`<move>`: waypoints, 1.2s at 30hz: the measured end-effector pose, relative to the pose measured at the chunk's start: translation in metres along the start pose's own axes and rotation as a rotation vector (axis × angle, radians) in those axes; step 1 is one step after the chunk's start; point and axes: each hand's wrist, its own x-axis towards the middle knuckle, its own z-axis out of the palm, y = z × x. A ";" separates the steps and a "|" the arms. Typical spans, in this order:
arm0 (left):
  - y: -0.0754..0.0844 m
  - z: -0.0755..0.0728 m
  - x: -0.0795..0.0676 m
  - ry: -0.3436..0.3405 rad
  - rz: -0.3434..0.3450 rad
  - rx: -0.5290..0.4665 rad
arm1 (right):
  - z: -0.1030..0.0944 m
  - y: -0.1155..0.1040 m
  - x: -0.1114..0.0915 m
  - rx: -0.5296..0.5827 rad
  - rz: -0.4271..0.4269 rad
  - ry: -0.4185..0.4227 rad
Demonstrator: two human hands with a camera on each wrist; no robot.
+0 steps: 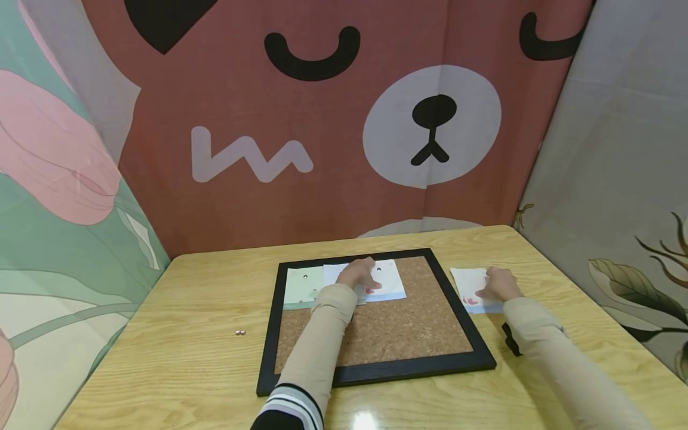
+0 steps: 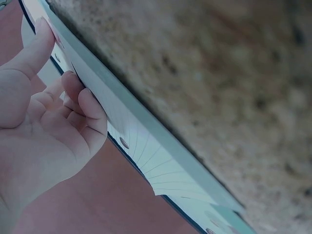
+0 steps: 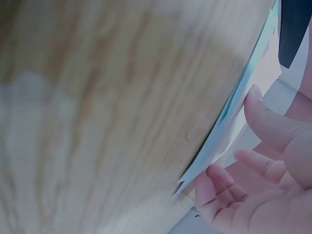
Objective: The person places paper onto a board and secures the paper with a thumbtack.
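A cork board (image 1: 408, 334) with a black frame lies on the table. On its upper part are a pale green sheet (image 1: 297, 286) and a white sheet (image 1: 391, 280) with a red print, partly overlapping. Small metallic pins show on both. My left hand (image 1: 356, 273) rests on the white sheet; in the left wrist view its thumb and bent fingers (image 2: 92, 109) touch the paper. Right of the board, my right hand (image 1: 501, 285) touches another white sheet (image 1: 467, 280) with a red print. The right wrist view shows its thumb on this sheet and other fingertips at the edge.
Two small shiny pins (image 1: 240, 332) lie on the wooden table (image 1: 188, 352) left of the board. A printed curtain (image 1: 333, 197) hangs behind the table, with more patterned cloth at both sides.
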 end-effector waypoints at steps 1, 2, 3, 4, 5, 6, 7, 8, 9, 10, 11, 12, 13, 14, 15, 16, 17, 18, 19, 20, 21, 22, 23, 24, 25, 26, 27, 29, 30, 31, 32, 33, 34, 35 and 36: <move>0.000 0.000 0.000 0.001 -0.002 0.002 | 0.000 0.001 -0.001 0.003 0.015 0.003; 0.000 0.000 0.001 0.002 -0.004 0.002 | 0.000 0.002 -0.002 0.009 0.030 0.006; 0.001 0.000 0.001 0.001 -0.006 0.001 | 0.000 0.002 -0.003 0.018 0.040 0.011; 0.001 0.000 0.001 0.001 -0.010 0.001 | 0.000 0.003 -0.004 0.024 0.055 0.012; 0.001 0.000 0.001 0.000 -0.013 -0.002 | 0.000 0.003 -0.005 0.026 0.062 0.015; 0.001 0.000 0.001 0.000 -0.016 -0.002 | 0.000 0.003 -0.006 0.033 0.074 0.012; 0.002 0.000 0.001 -0.001 -0.020 -0.005 | -0.001 0.004 -0.006 0.046 0.085 0.005; 0.002 0.000 0.001 -0.001 -0.022 -0.006 | -0.001 0.005 -0.006 0.056 0.097 -0.005; 0.002 0.000 0.002 -0.002 -0.024 -0.007 | -0.001 0.005 -0.006 0.064 0.109 -0.017; 0.002 0.000 0.002 -0.002 -0.026 -0.009 | -0.002 0.006 -0.006 0.074 0.124 -0.030; 0.002 0.000 0.002 -0.002 -0.026 -0.006 | -0.002 0.006 -0.006 0.084 0.134 -0.039; 0.002 0.000 0.002 -0.002 -0.027 -0.004 | -0.003 0.006 -0.007 0.094 0.148 -0.048; 0.002 0.000 0.002 -0.002 -0.028 -0.004 | -0.003 0.006 -0.007 0.101 0.160 -0.054; 0.002 0.001 0.002 -0.002 -0.028 -0.003 | -0.004 0.006 -0.007 0.107 0.175 -0.061; 0.002 0.001 0.003 -0.003 -0.029 -0.002 | -0.004 0.006 -0.008 0.115 0.190 -0.064; 0.002 0.000 0.003 -0.001 -0.029 -0.002 | -0.004 0.006 -0.008 0.124 0.204 -0.065; 0.002 0.000 0.003 -0.001 -0.029 -0.003 | -0.004 0.006 -0.008 0.126 0.216 -0.065; 0.002 0.000 0.003 0.001 -0.029 -0.005 | -0.004 0.006 -0.008 0.125 0.221 -0.062; 0.002 0.000 0.003 0.002 -0.028 -0.005 | -0.003 0.006 -0.007 0.127 0.222 -0.056; 0.002 0.000 0.003 0.003 -0.025 -0.003 | -0.003 0.007 -0.007 0.129 0.216 -0.048; 0.002 0.000 0.003 0.005 -0.023 -0.002 | -0.003 0.007 -0.007 0.130 0.207 -0.038; 0.002 0.000 0.003 0.005 -0.023 -0.004 | -0.003 0.008 -0.006 0.131 0.194 -0.030; 0.002 0.000 0.003 0.003 -0.022 -0.006 | -0.003 0.009 -0.006 0.128 0.178 -0.021; 0.002 0.000 0.003 0.004 -0.024 -0.004 | -0.002 0.009 -0.006 0.124 0.164 -0.013; 0.003 0.000 0.002 0.002 -0.026 -0.006 | -0.002 0.010 -0.007 0.125 0.154 -0.006; 0.003 0.000 0.002 0.000 -0.027 -0.006 | -0.002 0.010 -0.007 0.126 0.146 0.002; 0.003 0.000 0.002 -0.002 -0.030 -0.006 | -0.002 0.010 -0.008 0.129 0.144 0.008; 0.003 0.000 0.003 -0.005 -0.031 -0.004 | -0.002 0.010 -0.009 0.130 0.138 0.018; 0.003 0.000 0.003 -0.005 -0.030 0.000 | -0.002 0.009 -0.010 0.128 0.136 0.023; 0.003 0.000 0.003 -0.006 -0.027 0.001 | -0.002 0.009 -0.011 0.130 0.137 0.025; 0.003 0.001 0.003 -0.007 -0.027 0.003 | -0.003 0.009 -0.011 0.125 0.135 0.027; 0.004 0.001 0.003 -0.008 -0.025 0.005 | -0.004 0.009 -0.011 0.116 0.133 0.027; 0.004 0.001 0.003 -0.008 -0.024 0.006 | -0.004 0.009 -0.011 0.109 0.133 0.025; 0.004 0.001 0.003 -0.008 -0.023 0.009 | -0.005 0.010 -0.010 0.099 0.132 0.024; 0.004 0.001 0.002 -0.008 -0.022 0.009 | -0.005 0.011 -0.009 0.089 0.127 0.025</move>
